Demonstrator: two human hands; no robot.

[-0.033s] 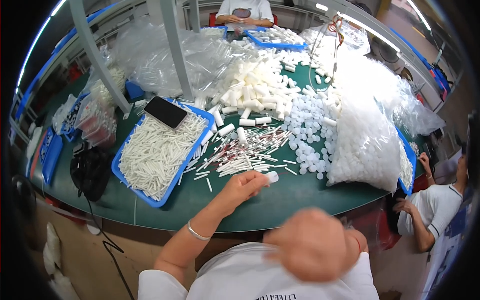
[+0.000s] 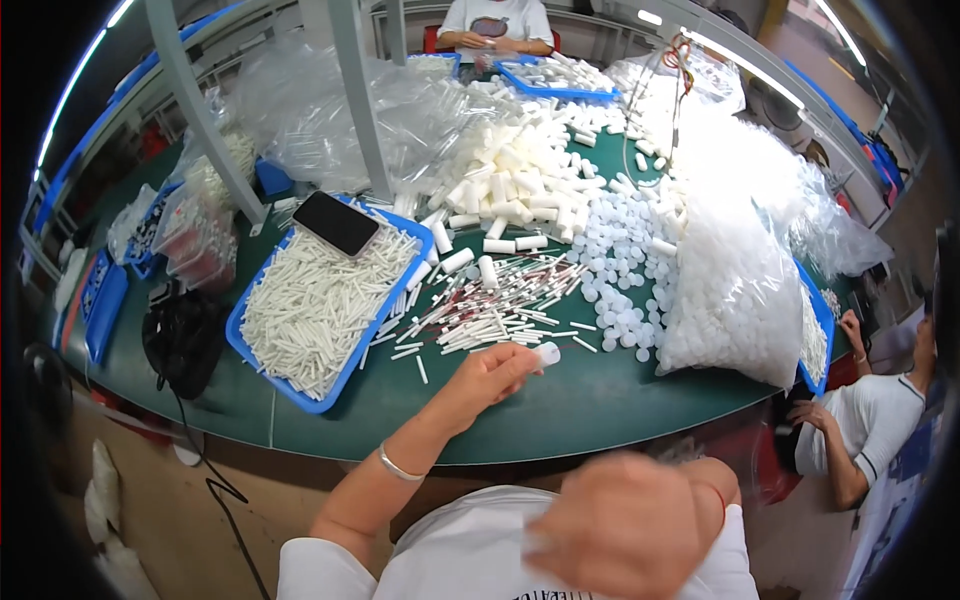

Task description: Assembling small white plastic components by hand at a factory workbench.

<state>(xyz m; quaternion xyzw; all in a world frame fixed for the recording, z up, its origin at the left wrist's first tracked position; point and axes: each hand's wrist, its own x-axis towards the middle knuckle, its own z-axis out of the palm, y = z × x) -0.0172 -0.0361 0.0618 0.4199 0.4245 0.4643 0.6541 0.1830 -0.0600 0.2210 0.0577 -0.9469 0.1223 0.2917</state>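
White plastic, short and rounded, shows at the fingertips of the left hand (image 2: 490,374): from my end of the feed I see that short white piece (image 2: 547,354) pinched between thumb and forefinger, over the green tabletop (image 2: 600,405) and just on the near side of a loose pile of thin sticks (image 2: 495,308), white-ended with dark red lengths between. The right hand (image 2: 620,525) is a blur to me, low in front of the wearer's chest and well apart from the left; I cannot tell whether its grip is wide, narrow or on something.

To the left I have a blue tray (image 2: 318,406) full of white rods (image 2: 310,320), a black phone (image 2: 336,223) lying on top near its far end. Behind the sticks I see heaped thick white cylinders (image 2: 505,178); right of the sticks, translucent round caps (image 2: 625,325) spread up to a bulging clear bag (image 2: 735,310). One co-worker (image 2: 860,420) sits at the right, another (image 2: 495,25) across the table.
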